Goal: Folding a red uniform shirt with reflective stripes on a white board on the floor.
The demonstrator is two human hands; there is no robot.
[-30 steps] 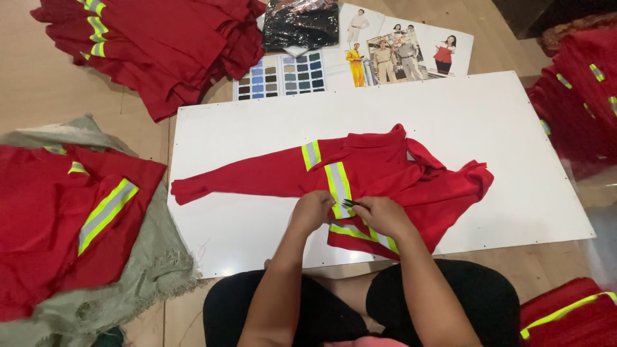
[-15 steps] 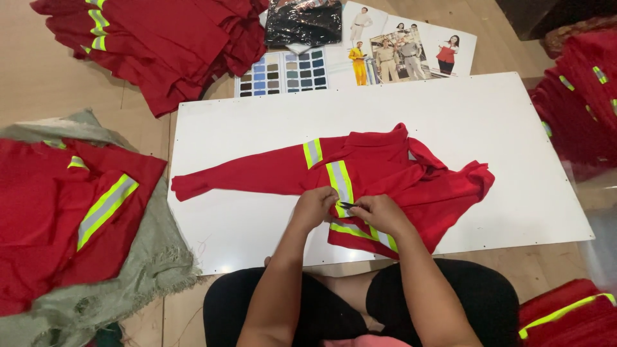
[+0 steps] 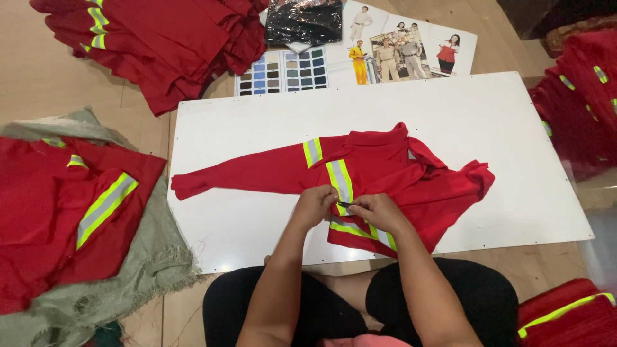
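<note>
- Two hands meet at the near edge of a red work shirt [image 3: 379, 167] with yellow-and-grey reflective bands, which lies spread flat on a white board serving as the worktop [image 3: 501, 115]; one sleeve runs out to the person's left.
- Left hand [image 3: 315, 204]: fingers curled narrow and pinching the fabric beside the chest band, seemingly to keep the cloth taut and steady.
- Right hand [image 3: 379, 211]: fingers closed on a small dark tool [image 3: 345, 205] whose tip points at the spot the left hand holds; what kind of tool it is cannot be told at this size.
- Spreading the shirt flat likely keeps the seam area in plain sight and within reach of the person's lap.
- Stacks of similar red garments [image 3: 160, 45] lie on the floor at far left and at right [image 3: 578, 96]; another pile rests on grey-green sackcloth [image 3: 116, 295] to the left, probably kept apart from the one being handled.
- Beyond the board sit a colour swatch card [image 3: 283, 71], a printed sheet showing uniformed figures [image 3: 411, 45], and a folded black item [image 3: 302, 22].
</note>
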